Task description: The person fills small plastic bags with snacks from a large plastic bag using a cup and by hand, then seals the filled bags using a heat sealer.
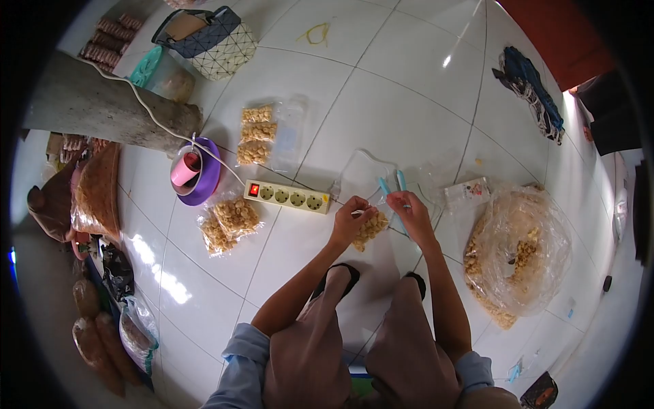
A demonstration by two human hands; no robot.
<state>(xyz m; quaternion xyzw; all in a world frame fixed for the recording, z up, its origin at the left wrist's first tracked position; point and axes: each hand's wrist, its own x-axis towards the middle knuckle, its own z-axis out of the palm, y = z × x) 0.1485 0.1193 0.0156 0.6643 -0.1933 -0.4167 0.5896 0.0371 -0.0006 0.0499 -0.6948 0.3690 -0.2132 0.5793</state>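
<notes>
Two bare hands are meeting over one small clear bag (pixel 368 233) of pale snack pieces. The left hand (pixel 351 219) is pinching the bag's upper edge, its grip nearly closed, finger against thumb. The right hand (pixel 411 213) is curling its fingers just beside that edge; whether its grip is catching any film, I cannot tell. The bag is hanging or resting below and between the two grips, over the floor (pixel 402 88); contact with the floor is not showing clearly.

It is probably going to be handling light and limp, with slippery film and brittle contents, so the loose top edge is offering the safest hold, away from the pieces.

Just beyond the right hand, a blue-handled tool (pixel 400 181) is lying. A power strip (pixel 286 197) is sitting near the left hand. Toward the floor's left edge, filled bags (pixel 231 223) are lying near a purple basin (pixel 211 184); toward its right edge, a large clear bag (pixel 545 255) is holding more pieces.
</notes>
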